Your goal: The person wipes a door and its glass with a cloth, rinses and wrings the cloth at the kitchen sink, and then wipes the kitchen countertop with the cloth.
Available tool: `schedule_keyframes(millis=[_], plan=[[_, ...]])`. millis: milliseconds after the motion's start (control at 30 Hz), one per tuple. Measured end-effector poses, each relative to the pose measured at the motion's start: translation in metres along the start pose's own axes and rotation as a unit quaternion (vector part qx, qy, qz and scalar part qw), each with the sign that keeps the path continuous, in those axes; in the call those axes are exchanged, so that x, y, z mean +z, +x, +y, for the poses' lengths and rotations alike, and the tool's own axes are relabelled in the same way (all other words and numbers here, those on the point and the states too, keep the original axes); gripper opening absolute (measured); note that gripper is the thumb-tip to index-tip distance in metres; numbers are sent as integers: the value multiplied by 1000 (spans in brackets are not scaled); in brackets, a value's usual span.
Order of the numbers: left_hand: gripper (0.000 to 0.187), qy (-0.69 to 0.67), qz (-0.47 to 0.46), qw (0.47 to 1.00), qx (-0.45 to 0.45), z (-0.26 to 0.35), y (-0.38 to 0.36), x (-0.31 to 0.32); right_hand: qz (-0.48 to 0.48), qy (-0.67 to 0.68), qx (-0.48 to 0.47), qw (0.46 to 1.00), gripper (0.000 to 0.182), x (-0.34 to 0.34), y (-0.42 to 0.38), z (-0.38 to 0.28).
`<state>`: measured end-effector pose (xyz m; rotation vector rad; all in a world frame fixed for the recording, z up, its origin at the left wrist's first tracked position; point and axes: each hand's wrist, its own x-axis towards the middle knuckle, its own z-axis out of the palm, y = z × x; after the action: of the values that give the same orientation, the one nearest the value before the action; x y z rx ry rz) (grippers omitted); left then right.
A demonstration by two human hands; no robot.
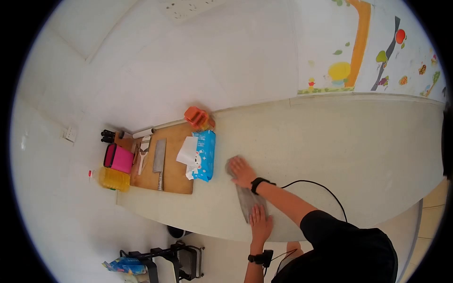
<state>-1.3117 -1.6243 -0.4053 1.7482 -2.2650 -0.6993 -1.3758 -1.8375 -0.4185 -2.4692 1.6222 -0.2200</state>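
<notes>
A grey cloth point(246, 198) lies as a long strip on the pale tabletop. My right hand point(243, 173) rests palm down on its far end, fingers stretched out flat. On the near end, close to the table's front edge, lies my left hand point(261, 223), also flat with its fingers extended. Neither hand is wrapped round anything. Left of the cloth stands a blue pack of tissues point(205, 155), with a white tissue sticking out.
A wooden cutting board point(177, 185) bears a cleaver point(159, 155) and a peeler point(143, 155). Around it are an orange container point(198, 118), a pink box point(122, 159) and an oil bottle point(112, 178). A black cable point(325, 187) crosses the table at right.
</notes>
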Motion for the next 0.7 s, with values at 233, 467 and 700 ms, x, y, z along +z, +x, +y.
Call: schedule_keyframes(millis=[233,467,700], plan=[[71,-32,-41,999,-6,32,-54,18,8,91,-146,985,69,17,-54,-30],[89,-29,-120,990,67,142,-46,70,-46,126,-242,961,71,4,-137,54],[85,86,-237,951,181,299,13,189,-39,70,-177,981,72,-30,-242,250]])
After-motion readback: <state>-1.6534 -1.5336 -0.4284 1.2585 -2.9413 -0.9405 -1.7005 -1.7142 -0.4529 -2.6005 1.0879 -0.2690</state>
